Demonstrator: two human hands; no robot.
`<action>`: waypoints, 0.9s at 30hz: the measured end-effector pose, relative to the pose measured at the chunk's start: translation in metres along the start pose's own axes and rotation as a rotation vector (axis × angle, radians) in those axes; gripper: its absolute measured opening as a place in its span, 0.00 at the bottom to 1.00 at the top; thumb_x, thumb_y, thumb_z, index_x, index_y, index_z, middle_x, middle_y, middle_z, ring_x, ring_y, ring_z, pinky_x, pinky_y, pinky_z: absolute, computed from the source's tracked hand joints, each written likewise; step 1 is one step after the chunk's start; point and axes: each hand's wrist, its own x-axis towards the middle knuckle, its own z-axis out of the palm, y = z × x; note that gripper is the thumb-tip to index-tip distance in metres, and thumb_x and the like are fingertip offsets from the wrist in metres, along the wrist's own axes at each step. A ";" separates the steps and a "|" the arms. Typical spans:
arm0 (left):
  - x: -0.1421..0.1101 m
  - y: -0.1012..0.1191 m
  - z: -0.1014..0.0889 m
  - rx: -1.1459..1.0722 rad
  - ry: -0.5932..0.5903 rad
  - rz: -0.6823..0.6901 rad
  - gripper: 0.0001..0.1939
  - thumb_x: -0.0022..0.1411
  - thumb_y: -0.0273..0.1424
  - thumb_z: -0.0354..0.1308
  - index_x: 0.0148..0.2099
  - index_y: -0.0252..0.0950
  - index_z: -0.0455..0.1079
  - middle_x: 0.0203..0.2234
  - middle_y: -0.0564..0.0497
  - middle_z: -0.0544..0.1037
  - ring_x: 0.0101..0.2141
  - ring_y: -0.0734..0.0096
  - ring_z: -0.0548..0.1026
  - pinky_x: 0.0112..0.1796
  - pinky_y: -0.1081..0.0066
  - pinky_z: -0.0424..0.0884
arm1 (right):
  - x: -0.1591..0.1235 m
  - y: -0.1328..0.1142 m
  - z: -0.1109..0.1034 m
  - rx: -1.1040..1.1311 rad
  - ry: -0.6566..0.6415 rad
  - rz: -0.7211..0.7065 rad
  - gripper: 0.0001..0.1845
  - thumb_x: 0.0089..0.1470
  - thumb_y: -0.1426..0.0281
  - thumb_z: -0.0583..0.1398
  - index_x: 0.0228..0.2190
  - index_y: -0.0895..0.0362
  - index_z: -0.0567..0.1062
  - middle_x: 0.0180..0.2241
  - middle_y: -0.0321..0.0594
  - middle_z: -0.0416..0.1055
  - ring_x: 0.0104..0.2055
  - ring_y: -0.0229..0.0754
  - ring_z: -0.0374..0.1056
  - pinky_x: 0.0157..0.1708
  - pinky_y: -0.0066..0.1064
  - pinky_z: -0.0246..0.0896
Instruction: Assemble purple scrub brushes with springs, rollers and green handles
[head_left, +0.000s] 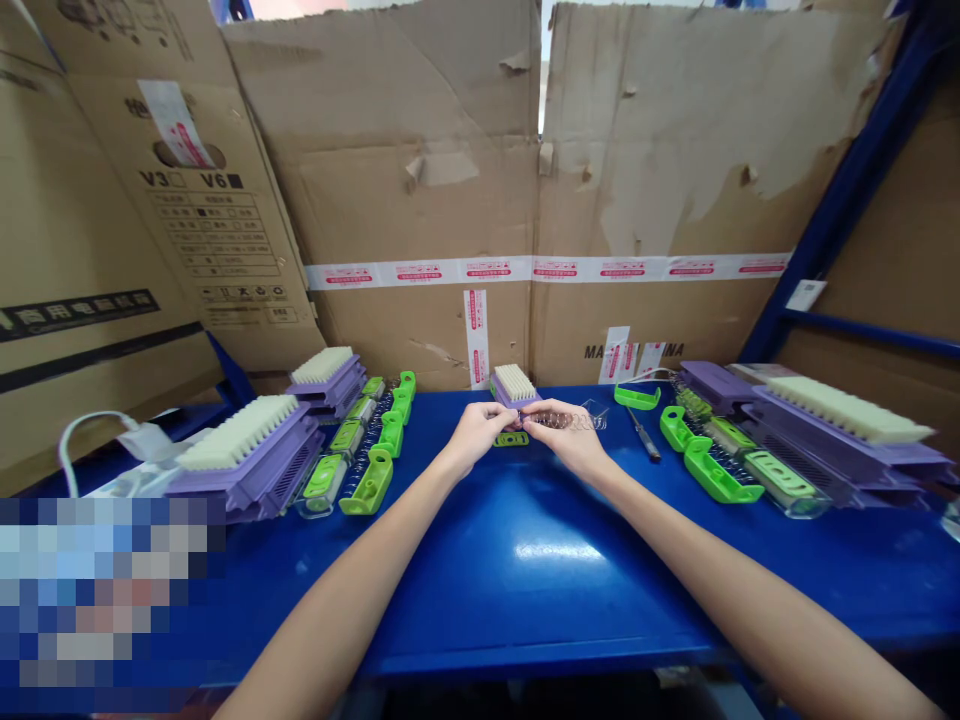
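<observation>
Over the middle of the blue table, my left hand [481, 436] and my right hand [564, 438] meet with their fingertips pinched together. A thin metal coil spring [583, 421] runs through the fingers of my right hand and sticks out past it to the right. My left thumb and fingers close on the end of the spring, where a small dark part shows too little to name. Just behind the hands stands a purple block with a cream ridged top [514, 381]. A green piece [511, 439] lies under the fingertips, partly hidden by them.
On the left are purple housings with cream ridged pads [244, 432], green covers [367, 483], springs and clear-cased green parts [324, 480]. Similar purple housings [847, 410] and green covers [716, 478] lie right, beside a screwdriver-like tool [646, 440]. Cardboard walls [420, 220] enclose the back.
</observation>
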 end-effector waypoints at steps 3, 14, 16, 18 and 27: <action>0.000 -0.001 0.001 -0.014 -0.024 -0.004 0.06 0.50 0.31 0.62 0.28 0.32 0.73 0.24 0.50 0.78 0.29 0.70 0.75 0.35 0.71 0.70 | 0.000 0.001 -0.003 -0.031 -0.022 -0.016 0.13 0.37 0.66 0.66 0.29 0.57 0.78 0.31 0.40 0.77 0.34 0.42 0.72 0.39 0.36 0.67; -0.004 -0.002 0.006 -0.122 0.022 -0.096 0.06 0.44 0.21 0.62 0.28 0.32 0.70 0.22 0.53 0.77 0.26 0.73 0.75 0.36 0.70 0.70 | -0.003 -0.002 -0.003 -0.180 -0.076 -0.091 0.12 0.41 0.68 0.64 0.33 0.57 0.77 0.34 0.40 0.77 0.37 0.42 0.72 0.41 0.36 0.66; -0.004 -0.001 0.006 -0.163 0.011 -0.091 0.08 0.43 0.24 0.64 0.28 0.32 0.70 0.23 0.52 0.77 0.26 0.74 0.74 0.36 0.70 0.70 | -0.004 -0.003 -0.002 -0.182 -0.054 -0.100 0.13 0.42 0.65 0.65 0.33 0.57 0.76 0.34 0.40 0.76 0.36 0.42 0.72 0.40 0.36 0.66; -0.005 -0.001 0.006 -0.198 -0.019 -0.089 0.10 0.42 0.27 0.67 0.29 0.32 0.70 0.24 0.51 0.78 0.28 0.73 0.75 0.37 0.70 0.69 | -0.004 -0.004 -0.003 -0.202 -0.007 -0.135 0.13 0.42 0.64 0.65 0.32 0.56 0.76 0.34 0.39 0.76 0.38 0.42 0.71 0.42 0.36 0.65; -0.006 0.000 0.005 -0.288 -0.137 -0.156 0.15 0.45 0.37 0.66 0.33 0.32 0.72 0.29 0.47 0.79 0.34 0.68 0.76 0.35 0.72 0.66 | 0.002 -0.007 -0.007 -0.094 0.000 -0.041 0.13 0.40 0.63 0.66 0.29 0.57 0.77 0.28 0.39 0.75 0.30 0.40 0.69 0.32 0.33 0.64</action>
